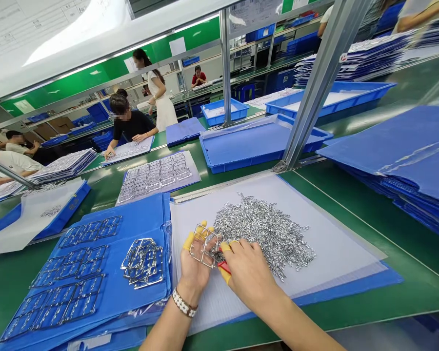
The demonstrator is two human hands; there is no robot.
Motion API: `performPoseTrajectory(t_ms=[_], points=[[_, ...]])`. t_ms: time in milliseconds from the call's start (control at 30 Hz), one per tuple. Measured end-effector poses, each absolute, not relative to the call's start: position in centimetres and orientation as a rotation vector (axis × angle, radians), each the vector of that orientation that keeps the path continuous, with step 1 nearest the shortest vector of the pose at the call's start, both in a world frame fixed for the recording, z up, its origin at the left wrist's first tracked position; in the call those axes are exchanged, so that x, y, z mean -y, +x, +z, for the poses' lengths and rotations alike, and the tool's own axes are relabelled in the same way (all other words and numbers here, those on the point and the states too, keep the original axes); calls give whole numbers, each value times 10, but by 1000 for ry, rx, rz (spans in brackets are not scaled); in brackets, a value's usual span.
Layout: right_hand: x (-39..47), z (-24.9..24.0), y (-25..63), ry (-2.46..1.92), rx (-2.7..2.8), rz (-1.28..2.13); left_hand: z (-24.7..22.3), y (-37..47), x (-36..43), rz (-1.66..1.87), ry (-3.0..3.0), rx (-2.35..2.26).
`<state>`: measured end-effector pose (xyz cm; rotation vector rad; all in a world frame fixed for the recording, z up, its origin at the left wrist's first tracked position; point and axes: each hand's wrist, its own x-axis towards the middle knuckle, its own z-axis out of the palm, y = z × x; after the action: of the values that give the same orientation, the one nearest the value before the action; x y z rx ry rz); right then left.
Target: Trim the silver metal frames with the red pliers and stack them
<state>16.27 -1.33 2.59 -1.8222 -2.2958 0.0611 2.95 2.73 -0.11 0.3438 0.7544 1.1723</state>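
My left hand (pixel 196 265), with yellow finger cots, holds a small silver wire frame (pixel 204 247) tilted up in its fingers. My right hand (pixel 247 268), also in yellow finger cots, is closed around red-handled pliers (pixel 225 266), whose tips meet the frame's right side and are mostly hidden. Just beyond both hands, a heap of small shiny metal pieces (pixel 263 229) spreads over a white sheet (pixel 336 243). Left of my left hand, a loose pile of similar wire frames (pixel 143 263) lies on a blue board (pixel 113 287).
Wire frames in rows (pixel 64 297) cover the blue board's left part. Ahead are a sheet of frames (pixel 157 176) and a blue tray (pixel 249 146). A metal post (pixel 314 92) rises at the bench's back. Blue boards (pixel 398 151) are stacked right. A co-worker (pixel 131 122) sits opposite.
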Motion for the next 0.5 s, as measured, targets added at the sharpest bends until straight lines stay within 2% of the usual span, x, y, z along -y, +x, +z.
performPoseTrajectory(t_ms=[367, 500], points=[[12, 21, 163, -1825, 2346, 25, -2, 32, -27, 1186, 344, -771], [16, 8, 181, -1755, 2268, -150, -2, 37, -23, 1278, 587, -831]])
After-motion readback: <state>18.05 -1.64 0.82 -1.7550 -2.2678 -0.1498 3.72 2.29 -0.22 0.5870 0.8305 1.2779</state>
